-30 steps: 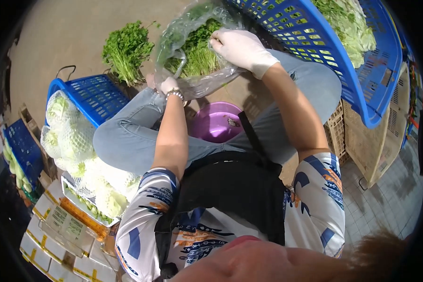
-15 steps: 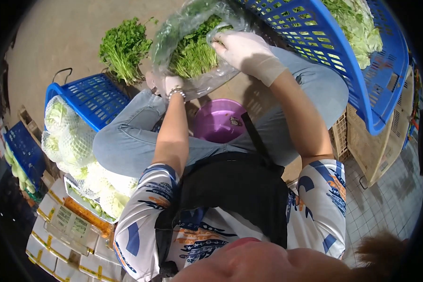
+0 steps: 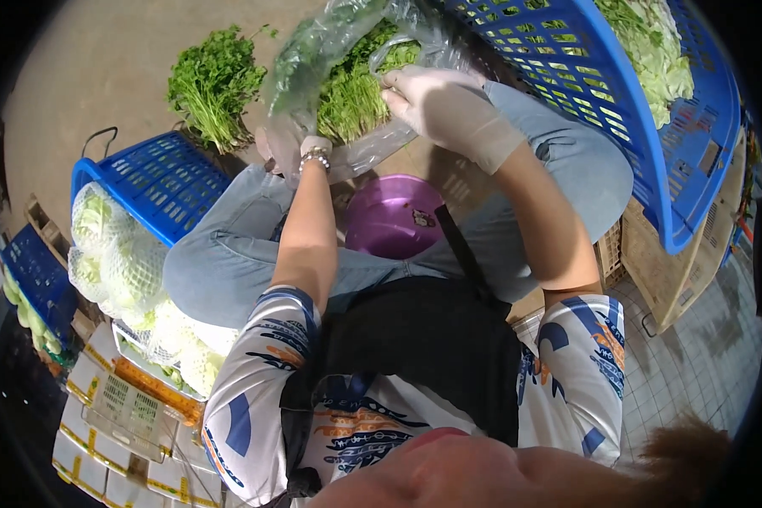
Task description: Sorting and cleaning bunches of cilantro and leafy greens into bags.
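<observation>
Clear bag (image 3: 366,155) surrounded leafy greens (image 3: 351,106), left hand (image 3: 315,146) gripping its near rim, right hand (image 3: 449,110) pinching its right edge; spreading it likely required even tension.

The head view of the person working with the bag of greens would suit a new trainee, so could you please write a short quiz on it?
1. Multiple choice: what colour is the basin between the person's legs? A) blue, B) purple, C) orange.
2. True or false: the loose bunch of greens lies to the left of the clear plastic bag.
3. Fill in the blank: just behind the left hand, the wrist wears a ____.

Key: 1: B, purple. 2: true. 3: bracelet.
</observation>
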Demonstrator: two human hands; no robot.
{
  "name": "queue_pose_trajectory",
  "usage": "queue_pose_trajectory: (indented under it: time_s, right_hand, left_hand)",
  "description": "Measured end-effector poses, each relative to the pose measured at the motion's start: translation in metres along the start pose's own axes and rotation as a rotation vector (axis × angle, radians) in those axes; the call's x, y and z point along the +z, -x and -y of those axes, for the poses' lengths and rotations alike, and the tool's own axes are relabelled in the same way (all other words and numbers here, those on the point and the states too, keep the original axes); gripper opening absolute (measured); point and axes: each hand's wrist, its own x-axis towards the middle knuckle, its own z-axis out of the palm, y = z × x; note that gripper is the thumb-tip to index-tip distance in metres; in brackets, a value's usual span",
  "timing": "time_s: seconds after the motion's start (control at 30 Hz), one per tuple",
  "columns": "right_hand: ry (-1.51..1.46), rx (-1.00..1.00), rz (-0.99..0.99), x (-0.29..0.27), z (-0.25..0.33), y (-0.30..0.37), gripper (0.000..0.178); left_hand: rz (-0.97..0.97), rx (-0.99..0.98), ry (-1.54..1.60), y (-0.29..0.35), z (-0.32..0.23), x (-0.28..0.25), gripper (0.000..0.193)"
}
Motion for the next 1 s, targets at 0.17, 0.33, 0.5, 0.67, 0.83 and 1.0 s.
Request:
queue_pose_trajectory:
  time_s: [0.17, 0.33, 0.5, 0.67, 0.83, 1.0]
  right_hand:
    - [-0.095, -0.090, 0.004, -0.010, 0.019, -0.006, 0.034]
    - [-0.076, -0.044, 0.055, 0.003, -0.008, 0.002, 0.034]
    - [-0.120, -0.040, 0.078, 0.003, -0.004, 0.002, 0.035]
    - [-0.154, -0.025, 0.062, 0.001, 0.001, 0.001, 0.034]
    - [-0.126, -0.076, 0.016, 0.005, -0.002, 0.003, 0.034]
    - [-0.086, -0.013, 0.014, 0.011, -0.023, 0.017, 0.032]
  left_hand:
    - [-0.320, -0.030, 0.039, -0.017, 0.033, -0.005, 0.027]
    - [-0.330, -0.024, 0.574, 0.011, -0.048, 0.019, 0.048]
    - [-0.240, -0.163, 0.492, 0.050, -0.098, 0.007, 0.093]
    - [-0.187, -0.233, 0.355, 0.051, -0.095, 0.001, 0.118]
    - [-0.356, -0.127, 0.344, 0.033, -0.089, 0.001, 0.063]
    - [-0.145, -0.157, 0.371, 0.026, -0.092, 0.006, 0.047]
